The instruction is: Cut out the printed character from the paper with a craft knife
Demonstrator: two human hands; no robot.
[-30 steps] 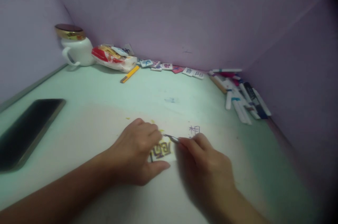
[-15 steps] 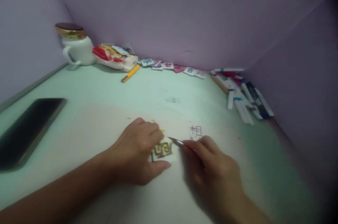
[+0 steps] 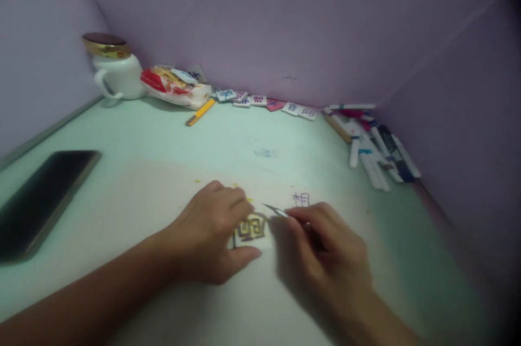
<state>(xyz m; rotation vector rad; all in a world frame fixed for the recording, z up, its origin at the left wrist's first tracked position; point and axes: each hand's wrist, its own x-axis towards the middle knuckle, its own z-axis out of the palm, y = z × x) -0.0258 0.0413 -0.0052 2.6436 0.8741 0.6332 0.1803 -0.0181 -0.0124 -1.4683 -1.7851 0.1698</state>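
Note:
My left hand [image 3: 215, 232] rests on the table over a small pale piece bearing a yellow character [image 3: 253, 227] with dark outlines. Its fingers are bent and its thumb lies along the near side, holding the piece in place; part of the piece is hidden beneath the hand. My right hand [image 3: 329, 243] is closed like a pen grip around a slim craft knife [image 3: 280, 212]. The pointed metal tip sits just above the far right corner of the yellow character. A purple handwritten character [image 3: 302, 199] shows beyond my right hand.
A phone [image 3: 49, 199] lies at left. Along the back are a white mug [image 3: 122, 79] with a gold-rimmed lid, a red-and-white packet [image 3: 175, 88], a yellow cutter [image 3: 201, 112], and several character cards [image 3: 258, 100]. Several markers [image 3: 370, 164] are piled at right. Yellow scraps [image 3: 197, 181] dot the surface.
The knife tip has lifted slightly away from me, off the edge of the yellow character. My right hand has rolled a little; my left hand stays put.

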